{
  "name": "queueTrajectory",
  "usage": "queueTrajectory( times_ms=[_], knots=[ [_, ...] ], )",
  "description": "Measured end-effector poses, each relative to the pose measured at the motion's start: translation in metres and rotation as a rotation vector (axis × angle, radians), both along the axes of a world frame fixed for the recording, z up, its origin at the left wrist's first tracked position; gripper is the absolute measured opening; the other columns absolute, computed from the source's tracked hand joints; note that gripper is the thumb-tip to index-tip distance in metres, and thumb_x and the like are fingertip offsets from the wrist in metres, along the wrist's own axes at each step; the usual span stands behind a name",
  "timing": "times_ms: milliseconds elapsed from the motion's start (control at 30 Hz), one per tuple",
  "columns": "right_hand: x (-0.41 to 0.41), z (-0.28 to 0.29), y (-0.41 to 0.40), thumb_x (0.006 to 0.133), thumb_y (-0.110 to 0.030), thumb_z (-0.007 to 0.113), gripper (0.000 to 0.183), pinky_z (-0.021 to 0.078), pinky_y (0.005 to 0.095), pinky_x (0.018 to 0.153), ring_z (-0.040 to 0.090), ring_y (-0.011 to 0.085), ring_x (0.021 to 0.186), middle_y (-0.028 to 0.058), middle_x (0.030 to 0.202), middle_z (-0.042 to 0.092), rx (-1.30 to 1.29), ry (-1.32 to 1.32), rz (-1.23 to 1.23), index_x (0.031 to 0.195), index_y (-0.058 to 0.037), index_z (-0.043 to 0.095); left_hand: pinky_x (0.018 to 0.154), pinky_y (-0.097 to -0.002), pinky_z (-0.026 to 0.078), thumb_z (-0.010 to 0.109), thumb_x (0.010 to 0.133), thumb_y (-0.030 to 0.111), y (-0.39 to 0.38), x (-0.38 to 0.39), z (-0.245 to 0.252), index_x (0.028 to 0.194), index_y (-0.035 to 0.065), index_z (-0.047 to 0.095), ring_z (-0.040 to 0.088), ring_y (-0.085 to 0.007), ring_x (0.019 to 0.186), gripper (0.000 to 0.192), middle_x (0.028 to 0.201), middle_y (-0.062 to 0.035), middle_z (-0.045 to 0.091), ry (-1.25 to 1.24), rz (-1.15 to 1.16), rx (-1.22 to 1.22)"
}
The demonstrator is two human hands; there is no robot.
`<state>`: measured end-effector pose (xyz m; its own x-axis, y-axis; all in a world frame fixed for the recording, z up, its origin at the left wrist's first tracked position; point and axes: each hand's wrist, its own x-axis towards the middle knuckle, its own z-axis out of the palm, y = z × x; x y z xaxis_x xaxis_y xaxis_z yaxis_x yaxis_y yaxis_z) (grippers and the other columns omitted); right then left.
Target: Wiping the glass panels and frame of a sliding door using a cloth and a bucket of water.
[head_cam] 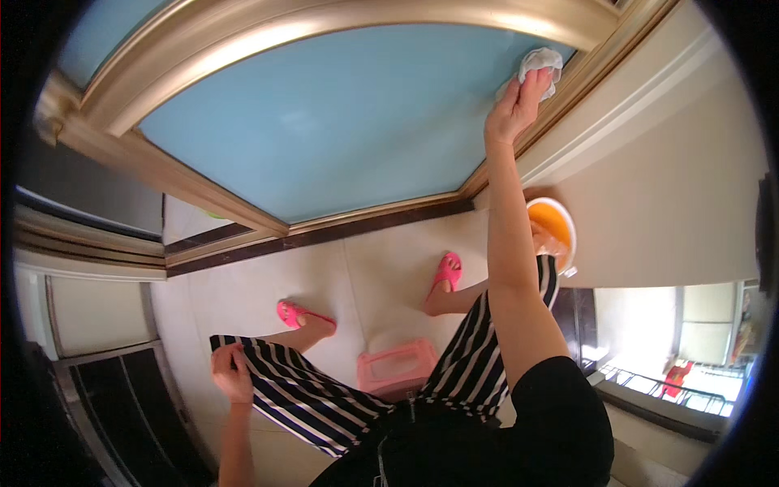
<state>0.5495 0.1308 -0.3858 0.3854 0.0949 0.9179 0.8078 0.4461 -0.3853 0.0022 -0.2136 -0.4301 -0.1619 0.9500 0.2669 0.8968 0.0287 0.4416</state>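
Note:
My right hand (514, 115) reaches up and holds a crumpled white cloth (541, 59). The cloth is pressed to the upper right corner of a blue-looking glass panel (304, 128), beside its gold-coloured metal frame (572, 88). Lower down on the left, my left hand (232, 374) rests at the knee of my black-and-white striped trousers (310, 395). Its fingers are curled at the trouser edge; whether they pinch the fabric is not clear.
Under me is a pink plastic stool (398, 365) on pale floor tiles (365, 268). An orange-lined white bin (554, 228) stands by the wall at right, partly behind my arm. A dark threshold (365, 226) runs below the panel. Dark cabinet-like panels (122, 402) are at lower left.

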Motion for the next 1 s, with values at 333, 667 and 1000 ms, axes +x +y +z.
queueTrajectory(
  times_ms=[333,667,1000],
  knots=[
    [-0.023,-0.156,0.001,0.097,-0.008,0.05,0.039,0.0225,0.0415,0.112,0.034,0.0344,0.136,0.0225,0.147,0.038,-0.059,0.469,0.036,0.132,0.0097,0.045,0.087,-0.041,0.046,0.057,0.088,0.006,0.0,-0.004,0.008,0.088,0.003,0.069,0.057,-0.0325,0.1,0.013,0.089,-0.0099,0.068,0.145,0.023,-0.063],
    [-0.166,-0.367,-0.023,0.1,-0.025,0.044,0.045,0.0442,0.0345,0.093,0.051,0.0201,0.112,0.0082,0.133,0.049,-0.215,1.736,0.378,0.141,-0.0055,0.039,0.083,-0.0409,0.047,0.057,0.083,0.005,0.021,0.019,0.021,0.084,0.0014,0.069,0.059,-0.0337,0.093,0.012,0.086,-0.0125,0.067,0.121,-0.099,-0.099],
    [-0.297,-0.318,-0.041,0.102,-0.026,0.039,0.029,0.0508,0.0494,0.09,0.057,0.0277,0.102,0.0122,0.115,0.054,-0.401,2.506,0.987,0.12,-0.0043,0.045,0.079,-0.0426,0.048,0.057,0.082,0.009,0.012,0.026,0.029,0.082,0.0026,0.068,0.061,-0.0348,0.083,0.012,0.081,-0.0115,0.067,0.074,-0.179,-0.143]
  ],
)
